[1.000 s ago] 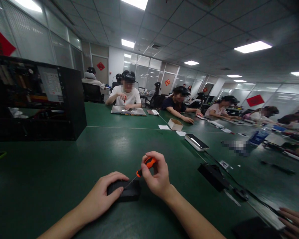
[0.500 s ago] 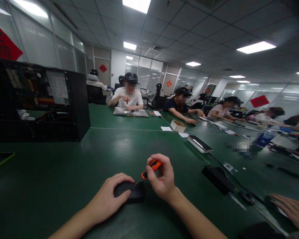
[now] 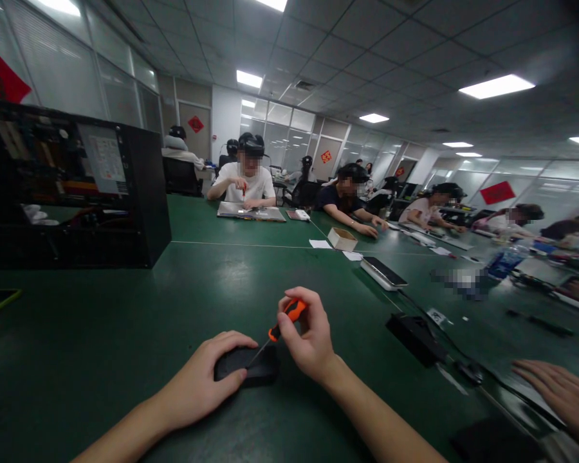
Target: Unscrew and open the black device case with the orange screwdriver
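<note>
A small black box-like device (image 3: 263, 368) lies flat on the green table (image 3: 212, 302), its kind unclear. My left hand (image 3: 212, 373) grips its left end, thumb on the near side and fingers over the far side. Between the thumb and fingers of my right hand (image 3: 309, 331) is a screwdriver (image 3: 294, 311) with an orange and black handle. It tilts down to the left, and its thin shaft meets the top of the black device near my left thumb. What the tip touches is too small to make out.
An open computer case (image 3: 145, 193) stands at the left. Farther right are a small open box (image 3: 342, 239), a white device with a dark top (image 3: 383, 273), a black power strip (image 3: 415, 339) and cables. Another person's hand (image 3: 554, 389) rests at the right edge. Several people sit beyond.
The view has shifted slightly, so everything sits a little more to the left and higher. Both hands keep their hold, and the screwdriver stays on the black device.
</note>
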`<state>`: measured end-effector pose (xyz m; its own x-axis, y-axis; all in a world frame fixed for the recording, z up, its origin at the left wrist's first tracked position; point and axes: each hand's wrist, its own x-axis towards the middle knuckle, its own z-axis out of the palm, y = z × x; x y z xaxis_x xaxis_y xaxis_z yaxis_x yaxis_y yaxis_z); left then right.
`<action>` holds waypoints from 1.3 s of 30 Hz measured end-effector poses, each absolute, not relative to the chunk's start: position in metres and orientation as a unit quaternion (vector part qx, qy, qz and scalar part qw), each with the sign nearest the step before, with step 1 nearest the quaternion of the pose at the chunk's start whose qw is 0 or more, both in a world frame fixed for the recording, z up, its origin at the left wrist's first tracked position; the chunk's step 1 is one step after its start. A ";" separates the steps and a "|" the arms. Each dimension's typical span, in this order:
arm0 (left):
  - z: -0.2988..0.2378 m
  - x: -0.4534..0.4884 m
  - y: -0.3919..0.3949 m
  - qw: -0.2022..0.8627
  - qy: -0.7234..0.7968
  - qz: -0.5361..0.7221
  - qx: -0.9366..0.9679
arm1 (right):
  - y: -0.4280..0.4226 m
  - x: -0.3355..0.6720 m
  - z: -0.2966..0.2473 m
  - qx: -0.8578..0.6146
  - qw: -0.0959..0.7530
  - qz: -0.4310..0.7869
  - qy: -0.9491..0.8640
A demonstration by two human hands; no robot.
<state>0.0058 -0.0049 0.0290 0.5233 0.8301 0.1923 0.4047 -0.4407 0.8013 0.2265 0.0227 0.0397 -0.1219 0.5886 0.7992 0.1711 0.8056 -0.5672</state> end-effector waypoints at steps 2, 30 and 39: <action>0.029 0.006 -0.004 0.354 0.390 0.295 0.797 | 0.023 0.226 0.040 -0.258 0.609 0.168 -0.731; 0.028 0.011 -0.004 0.335 0.399 0.320 0.791 | -0.003 0.220 0.117 -0.134 0.370 0.105 -0.913; 0.022 0.022 -0.004 0.353 0.391 0.341 0.779 | -0.012 0.197 0.169 -0.204 0.169 0.086 -0.960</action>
